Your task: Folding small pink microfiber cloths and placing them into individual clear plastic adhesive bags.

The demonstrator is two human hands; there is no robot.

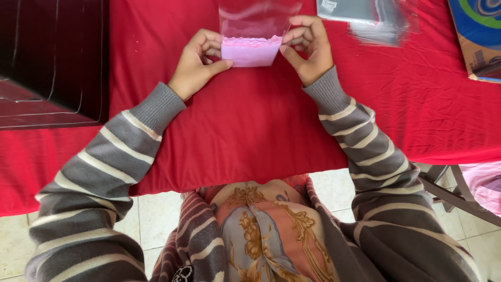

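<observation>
Red cloth (250, 136) covers the whole table, draping over its near edge above a pale tiled floor (156, 219), and most of what shows lies on it. At the far left sits a dark glossy box (52, 57), its side reflecting light. Along the right edge a flat cardboard package (480, 36) with a blue and green printed face pokes into view, and at the lower right part of a chair frame (454, 193) stands beside the table. Grey sleeves with cream stripes run from the bottom corners up toward the middle top, over a patterned garment in orange, grey and gold. Near the top right lies a loose stack of clear plastic bags (376, 18). Between the two hands, at the top centre, stands a clear plastic bag (258, 18) with a folded pink cloth (250, 51) at its lower opening, the cloth's scalloped upper edge partly inside the bag. The left hand (195, 65) has its fingers curled and its thumb pressed against the cloth's left side. The right hand (308, 49) pinches the bag's right edge and the cloth's right corner between thumb and fingers.
</observation>
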